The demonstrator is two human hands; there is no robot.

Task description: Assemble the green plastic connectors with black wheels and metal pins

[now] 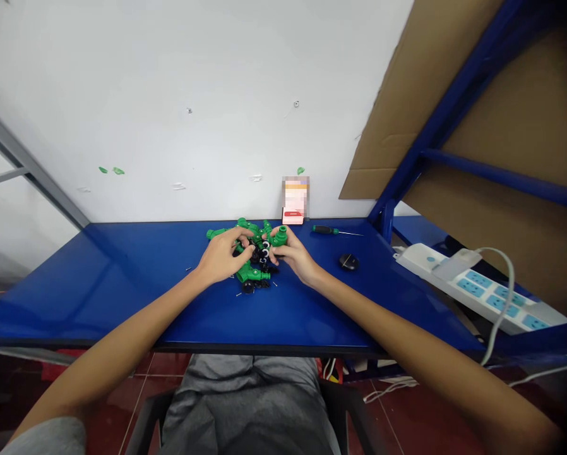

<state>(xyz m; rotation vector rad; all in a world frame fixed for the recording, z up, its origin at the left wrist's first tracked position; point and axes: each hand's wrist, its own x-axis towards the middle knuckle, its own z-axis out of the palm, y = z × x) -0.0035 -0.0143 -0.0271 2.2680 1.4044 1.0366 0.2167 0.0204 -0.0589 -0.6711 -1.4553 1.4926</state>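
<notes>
Fingers (244, 237) of the left hand (223, 256) curl down over the pile, tips in among the parts; can't tell if they're pinching anything. Right hand (293, 254): fingers wrapped around a green threaded fitting (280, 236), looks gripped. Pile of green plastic pipe fittings (252, 274) sits between both hands, mid-table toward the far edge, mixed with black parts (248, 287) and white rings (265, 245). Small metal pins (238, 294) lie just around it on the blue table (122, 303). Green-and-black screwdriver (324, 230) right of the pile, by the far edge. Round black object (348, 261) nearby. White power strip (458, 284) beyond the right edge. Blurred card (295, 201) stands at the far edge against the wall.
</notes>
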